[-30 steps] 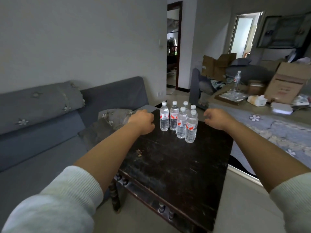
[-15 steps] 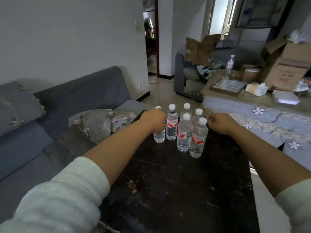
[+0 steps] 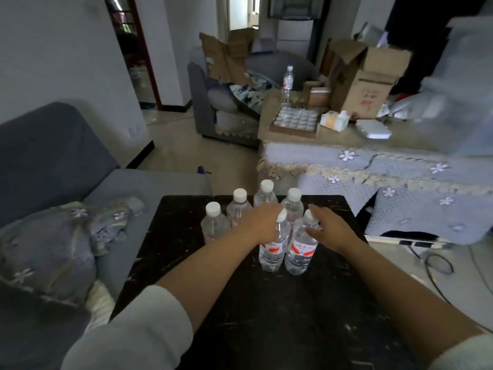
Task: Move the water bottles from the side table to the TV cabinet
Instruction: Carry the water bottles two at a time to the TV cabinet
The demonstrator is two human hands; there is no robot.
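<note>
Several clear water bottles with white caps and red labels stand bunched at the far end of the dark wooden side table (image 3: pixel 293 316). My left hand (image 3: pixel 260 222) reaches over the group and curls round the neck of the front-left bottle (image 3: pixel 273 249), whose cap shows beside the knuckles. My right hand (image 3: pixel 333 231) holds the neck of the front-right bottle (image 3: pixel 300 252) between thumb and fingers. Three bottles behind stand free, among them the leftmost bottle (image 3: pixel 214 222). Both front bottles are upright on the table.
A grey sofa (image 3: pixel 53 156) with a flowered cushion (image 3: pixel 53 249) lies left of the table. A cloth-covered coffee table (image 3: pixel 400 169) to the right carries a taller bottle (image 3: pixel 287 81), cardboard boxes (image 3: pixel 368 84) and a tray (image 3: pixel 296 120). A power strip with cables (image 3: pixel 426 245) lies on the floor.
Both hands moved in from the sides of the group onto the two front bottles' necks. The camera came closer and tilted down over the table.
</note>
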